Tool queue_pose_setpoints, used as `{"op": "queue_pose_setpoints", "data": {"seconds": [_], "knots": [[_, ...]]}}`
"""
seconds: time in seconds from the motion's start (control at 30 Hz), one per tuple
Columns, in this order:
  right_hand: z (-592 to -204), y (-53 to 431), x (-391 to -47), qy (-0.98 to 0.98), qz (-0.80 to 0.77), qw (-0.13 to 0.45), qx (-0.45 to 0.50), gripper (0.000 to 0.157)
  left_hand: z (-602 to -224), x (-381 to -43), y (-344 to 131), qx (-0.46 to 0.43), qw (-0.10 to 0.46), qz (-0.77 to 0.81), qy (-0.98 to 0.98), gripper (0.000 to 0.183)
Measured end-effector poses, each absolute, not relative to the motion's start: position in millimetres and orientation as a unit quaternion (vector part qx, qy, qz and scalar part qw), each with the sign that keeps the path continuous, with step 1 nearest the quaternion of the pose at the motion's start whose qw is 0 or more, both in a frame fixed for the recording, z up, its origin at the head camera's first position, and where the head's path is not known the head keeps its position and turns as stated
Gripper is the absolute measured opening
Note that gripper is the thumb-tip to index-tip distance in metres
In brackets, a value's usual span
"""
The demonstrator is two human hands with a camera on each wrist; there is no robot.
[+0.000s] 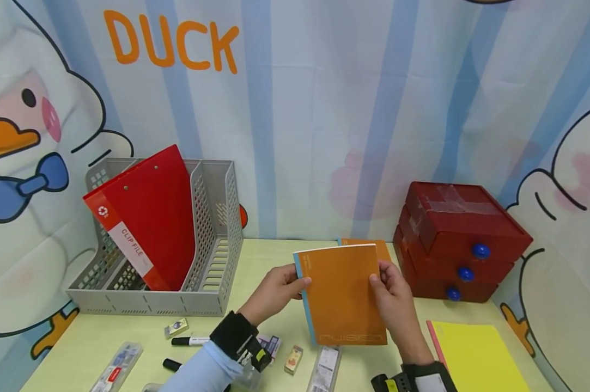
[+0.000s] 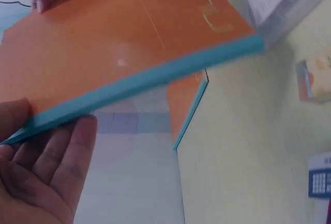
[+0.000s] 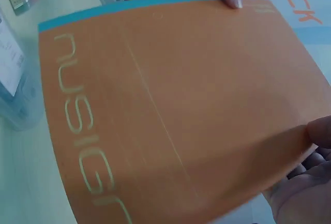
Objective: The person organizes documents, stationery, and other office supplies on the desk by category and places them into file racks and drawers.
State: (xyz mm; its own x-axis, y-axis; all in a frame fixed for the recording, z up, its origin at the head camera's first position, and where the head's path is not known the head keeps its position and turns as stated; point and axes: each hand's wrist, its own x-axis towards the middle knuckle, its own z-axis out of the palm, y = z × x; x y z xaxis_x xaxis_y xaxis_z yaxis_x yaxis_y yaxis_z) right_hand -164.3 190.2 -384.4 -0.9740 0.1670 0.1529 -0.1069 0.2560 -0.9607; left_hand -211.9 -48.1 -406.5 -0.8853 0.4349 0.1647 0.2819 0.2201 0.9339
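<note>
An orange notebook (image 1: 345, 296) with a light blue spine is held up over the table between both hands. My left hand (image 1: 278, 290) pinches its spine edge, thumb on the cover and fingers behind, as the left wrist view also shows at the blue spine (image 2: 139, 81). On the opposite edge, my right hand (image 1: 395, 305) grips with the thumb in front and the other fingers behind. Pale lettering (image 3: 88, 131) runs along the cover's lower end. Behind it, a second orange notebook (image 1: 384, 249) lies at the table's back edge, partly hidden.
At the back left, a grey file rack (image 1: 150, 304) holds a red clip file (image 1: 162, 228). A red drawer box (image 1: 466, 239) with blue knobs stands at the back right. A yellow notebook (image 1: 478, 356) lies at front right. Pens, small boxed erasers (image 1: 293, 359) and clear cases (image 1: 117, 367) lie in front.
</note>
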Motion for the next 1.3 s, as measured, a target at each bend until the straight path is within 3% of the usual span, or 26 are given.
{"op": "queue_pose_setpoints", "data": {"seconds": [0.1,0.27,0.6,0.93,1.3], "knots": [[-387.0,191.2,-165.6,-0.797,0.594,0.108,-0.017,0.032,-405.1,-210.4,-49.2,0.222,0.067,0.594,0.770,0.028],[-392.2,201.0,-167.4,-0.846,0.528,0.078,-0.020,0.037,-399.3,-207.4,-54.1,0.219,0.021,0.566,0.794,0.024],[-421.0,228.3,-161.7,-0.990,0.132,-0.047,-0.003,0.059,-374.5,-209.0,-77.9,0.149,-0.113,0.568,0.801,0.025],[-428.1,230.8,-160.8,-0.982,0.136,-0.132,0.002,0.079,-348.7,-207.8,-117.5,0.095,-0.230,0.537,0.806,0.032],[-427.6,228.3,-163.6,-0.979,0.149,-0.141,-0.020,0.081,-319.0,-201.4,-160.4,0.014,-0.360,0.491,0.793,0.046]]}}
